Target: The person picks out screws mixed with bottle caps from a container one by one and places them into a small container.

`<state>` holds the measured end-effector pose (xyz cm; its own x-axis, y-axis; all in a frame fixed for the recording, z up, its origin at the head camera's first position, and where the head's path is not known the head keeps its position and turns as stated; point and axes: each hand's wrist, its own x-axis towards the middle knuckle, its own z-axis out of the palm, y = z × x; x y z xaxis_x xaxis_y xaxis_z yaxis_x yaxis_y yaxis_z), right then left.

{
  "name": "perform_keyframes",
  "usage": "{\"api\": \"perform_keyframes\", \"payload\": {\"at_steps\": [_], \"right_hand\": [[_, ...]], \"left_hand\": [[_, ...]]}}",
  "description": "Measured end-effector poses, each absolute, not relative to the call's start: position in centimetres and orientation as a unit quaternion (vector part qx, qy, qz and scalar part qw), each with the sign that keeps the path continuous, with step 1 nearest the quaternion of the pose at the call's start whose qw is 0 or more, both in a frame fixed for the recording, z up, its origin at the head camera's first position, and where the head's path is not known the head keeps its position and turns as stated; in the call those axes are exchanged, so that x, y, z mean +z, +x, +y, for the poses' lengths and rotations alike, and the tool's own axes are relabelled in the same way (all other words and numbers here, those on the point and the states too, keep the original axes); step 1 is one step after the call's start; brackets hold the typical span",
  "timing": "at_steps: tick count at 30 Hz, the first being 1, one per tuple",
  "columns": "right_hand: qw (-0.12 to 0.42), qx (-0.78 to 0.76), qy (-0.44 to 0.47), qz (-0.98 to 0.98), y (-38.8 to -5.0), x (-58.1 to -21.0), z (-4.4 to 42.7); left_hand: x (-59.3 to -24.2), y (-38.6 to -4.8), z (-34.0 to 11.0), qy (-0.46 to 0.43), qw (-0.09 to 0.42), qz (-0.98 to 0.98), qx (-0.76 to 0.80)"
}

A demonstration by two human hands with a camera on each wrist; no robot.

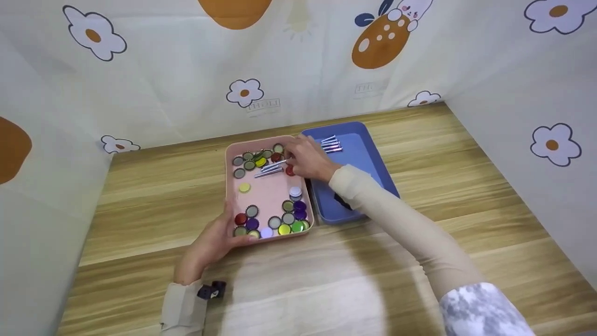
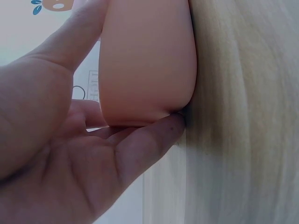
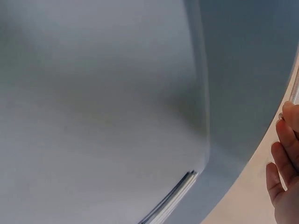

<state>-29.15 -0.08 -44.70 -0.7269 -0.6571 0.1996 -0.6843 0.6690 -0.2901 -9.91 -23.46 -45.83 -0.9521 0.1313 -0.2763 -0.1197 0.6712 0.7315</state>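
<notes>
My left hand (image 1: 212, 240) grips the near left corner of a pink tray (image 1: 275, 186), thumb along the near rim. Close up in the left wrist view, its fingers (image 2: 149, 144) curl against the tray's outer wall (image 2: 147, 60). Over the tray's far right part, my right hand (image 1: 308, 157) pinches a silver screw (image 1: 275, 164) at its right end. In the right wrist view only its fingertips (image 3: 286, 156) and a piece of the threaded shank (image 3: 296, 86) show. Beneath that screw lie several others (image 1: 269, 172). Bottle caps (image 1: 288, 218) of several colours lie around them.
A blue tray (image 1: 364, 161) stands against the pink one's right side, with several screws (image 1: 332, 145) at its far end. My right forearm (image 1: 401, 221) crosses over it. The wooden table (image 1: 154, 200) meets a patterned cloth wall (image 1: 177, 84) behind the trays.
</notes>
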Motion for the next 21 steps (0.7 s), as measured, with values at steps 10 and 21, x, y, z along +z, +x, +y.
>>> {"api": "perform_keyframes", "payload": {"at_steps": [10, 21], "right_hand": [[0.07, 0.191, 0.346, -0.916, -30.2, -44.2, 1.9], [0.084, 0.197, 0.329, -0.92, -31.0, -43.9, 4.6]], "left_hand": [[-45.8, -10.0, -23.4, 0.002, 0.164, 0.901, 0.401], [-45.7, -9.9, -23.4, 0.008, 0.164, 0.902, 0.399]]}}
